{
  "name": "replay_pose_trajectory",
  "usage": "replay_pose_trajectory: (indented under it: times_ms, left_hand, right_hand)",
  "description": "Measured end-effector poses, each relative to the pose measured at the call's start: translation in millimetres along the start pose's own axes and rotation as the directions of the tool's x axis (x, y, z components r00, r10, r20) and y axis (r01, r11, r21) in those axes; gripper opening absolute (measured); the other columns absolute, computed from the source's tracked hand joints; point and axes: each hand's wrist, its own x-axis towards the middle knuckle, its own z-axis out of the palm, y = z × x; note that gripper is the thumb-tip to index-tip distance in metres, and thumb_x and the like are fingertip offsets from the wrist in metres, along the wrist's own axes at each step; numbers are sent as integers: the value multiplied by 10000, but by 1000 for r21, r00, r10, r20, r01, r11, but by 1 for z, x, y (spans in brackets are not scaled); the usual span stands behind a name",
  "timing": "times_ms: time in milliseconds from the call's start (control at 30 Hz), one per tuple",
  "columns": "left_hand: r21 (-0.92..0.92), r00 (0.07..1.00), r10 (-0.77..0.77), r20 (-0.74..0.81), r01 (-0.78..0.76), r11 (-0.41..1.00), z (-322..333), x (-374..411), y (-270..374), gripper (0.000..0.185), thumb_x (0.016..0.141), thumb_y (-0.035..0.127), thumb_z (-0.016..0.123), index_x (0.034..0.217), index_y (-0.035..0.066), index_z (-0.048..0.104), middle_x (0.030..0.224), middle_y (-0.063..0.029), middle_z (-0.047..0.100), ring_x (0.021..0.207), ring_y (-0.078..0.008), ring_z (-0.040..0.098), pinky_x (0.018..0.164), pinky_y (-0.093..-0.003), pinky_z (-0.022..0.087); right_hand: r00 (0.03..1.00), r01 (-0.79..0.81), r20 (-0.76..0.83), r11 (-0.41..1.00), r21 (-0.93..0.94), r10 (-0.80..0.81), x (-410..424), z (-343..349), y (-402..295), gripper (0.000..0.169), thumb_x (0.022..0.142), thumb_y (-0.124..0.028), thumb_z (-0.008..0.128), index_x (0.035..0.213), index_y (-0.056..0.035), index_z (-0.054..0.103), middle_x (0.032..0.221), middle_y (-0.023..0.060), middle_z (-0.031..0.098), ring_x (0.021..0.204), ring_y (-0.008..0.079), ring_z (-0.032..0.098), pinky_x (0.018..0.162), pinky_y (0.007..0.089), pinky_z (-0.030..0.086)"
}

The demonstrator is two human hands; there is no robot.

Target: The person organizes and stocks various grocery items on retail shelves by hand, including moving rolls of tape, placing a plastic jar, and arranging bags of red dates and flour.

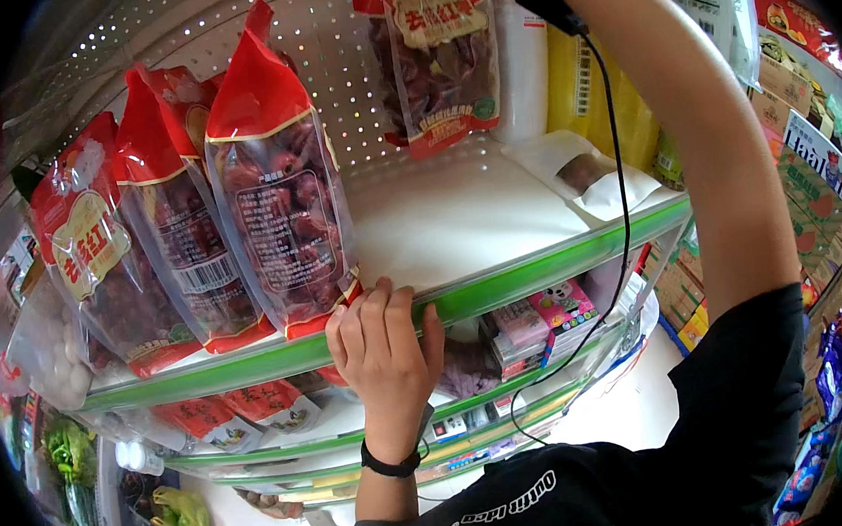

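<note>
My left hand point(386, 340) rests on the green front edge of the white shelf point(454, 212), its fingers over the rim beside the lower corner of a clear bag of red dates point(286, 199) with a red top. More such bags of dates point(193, 236) stand to the left, close together. My right hand is out of view past the top edge; its forearm reaches up across the right side, with a black band and a cable at the wrist. Below that wrist and to its left, another bag of dates point(442, 61) is upright near the perforated back panel.
A white pouch with a small window point(584, 172) lies on the shelf's right part, near yellow packages point(589, 86). Lower shelves hold red and white packets point(273, 404) and a pink box point(561, 304). The black cable point(616, 144) hangs across the shelf front.
</note>
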Motion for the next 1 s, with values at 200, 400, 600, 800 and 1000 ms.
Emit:
replay_pose_trajectory:
  times_ms: [200,400,600,800,1000]
  left_hand:
    - [21,1000,-23,-21,24,1000,-2,0,4,266,825,155,648,1060,45,588,1099,-118,616,1034,-299,558,1007,-469,360]
    - [36,1000,-22,-12,23,999,-1,-1,5,231,849,176,633,1037,46,596,1085,-121,625,1025,-293,567,1015,-468,361]
    - [69,999,-31,-28,33,997,-3,-3,3,218,864,188,619,1028,47,595,1074,-118,628,1018,-290,569,1016,-467,365]
    - [45,999,-18,-34,20,999,-2,0,5,209,863,187,613,1017,49,588,1054,-112,631,1001,-286,573,1013,-466,370]
    - [31,999,-9,-44,10,999,0,-2,2,212,857,183,616,1020,51,585,1055,-107,631,1000,-286,572,1006,-464,373]
  right_hand:
    - [971,-20,-237,975,-221,-34,-1,70,11,166,806,-159,687,963,-107,708,936,111,705,944,282,672,817,436,532]
    - [979,-8,-186,886,-463,-88,-2,86,-3,379,751,-173,737,1124,-163,668,1106,76,660,1062,295,620,892,421,511]
    - [886,364,-202,896,-256,-417,-11,76,-68,682,715,-216,777,1349,-236,526,1342,59,525,1231,279,514,1013,432,439]
    - [766,637,137,712,-296,-629,-64,115,-99,707,699,-245,780,1351,-334,519,1497,8,401,1413,265,332,1164,491,268]
    - [797,603,253,745,-286,-548,-84,129,-71,583,779,-271,706,1331,-344,535,1489,-3,421,1432,260,314,1182,490,249]
